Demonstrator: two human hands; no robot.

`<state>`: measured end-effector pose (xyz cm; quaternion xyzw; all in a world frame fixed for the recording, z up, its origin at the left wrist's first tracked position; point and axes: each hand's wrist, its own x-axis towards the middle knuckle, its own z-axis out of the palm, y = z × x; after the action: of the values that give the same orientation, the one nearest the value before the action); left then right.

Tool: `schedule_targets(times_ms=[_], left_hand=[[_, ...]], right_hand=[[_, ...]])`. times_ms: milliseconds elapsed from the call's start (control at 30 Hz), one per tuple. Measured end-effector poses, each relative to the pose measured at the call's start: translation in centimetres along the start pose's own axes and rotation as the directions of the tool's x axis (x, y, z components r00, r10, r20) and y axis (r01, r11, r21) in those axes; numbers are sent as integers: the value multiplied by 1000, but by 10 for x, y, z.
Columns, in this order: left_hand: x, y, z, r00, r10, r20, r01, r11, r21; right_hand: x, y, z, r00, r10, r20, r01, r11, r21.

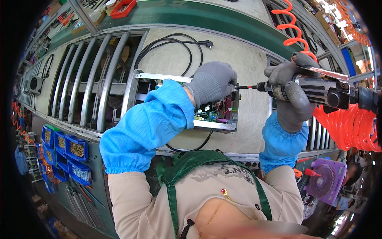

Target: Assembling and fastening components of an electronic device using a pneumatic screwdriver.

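My right hand (292, 89), in a grey glove, is wrapped round a black and silver power screwdriver (318, 91) held level. Its thin bit, with a red band, points left and its tip meets the right end of an open metal chassis (217, 125). Circuit boards (209, 113) and wires show inside that chassis. My left hand (213, 81), gloved too, rests over the chassis's upper right part, its fingers curled together beside the bit's tip. What those fingers pinch is hidden. Blue sleeves cover both forearms.
A black power cable (171, 40) with a plug loops on the work board behind the chassis. Metal rollers (105, 81) lie left. An orange coiled hose (346, 127) hangs at right, near a purple fan (326, 180). Blue bins (79, 171) of screws stand at lower left.
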<state>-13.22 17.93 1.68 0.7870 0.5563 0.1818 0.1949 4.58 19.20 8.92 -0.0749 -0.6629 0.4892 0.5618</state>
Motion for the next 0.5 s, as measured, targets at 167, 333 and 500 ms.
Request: schedule_targets(times_ms=[167, 333, 500], left_hand=[[0, 0, -4, 999, 1, 38, -2, 1000, 6], [12, 8, -17, 957, -36, 287, 1, 993, 119], [22, -9, 1, 946, 93, 311, -124, 989, 81]], right_hand=[[0, 0, 6, 999, 48, -3, -48, 996, -79], [0, -3, 15, 996, 58, -71, -69, 983, -168], [3, -4, 19, 998, 55, -17, -57, 978, -201]])
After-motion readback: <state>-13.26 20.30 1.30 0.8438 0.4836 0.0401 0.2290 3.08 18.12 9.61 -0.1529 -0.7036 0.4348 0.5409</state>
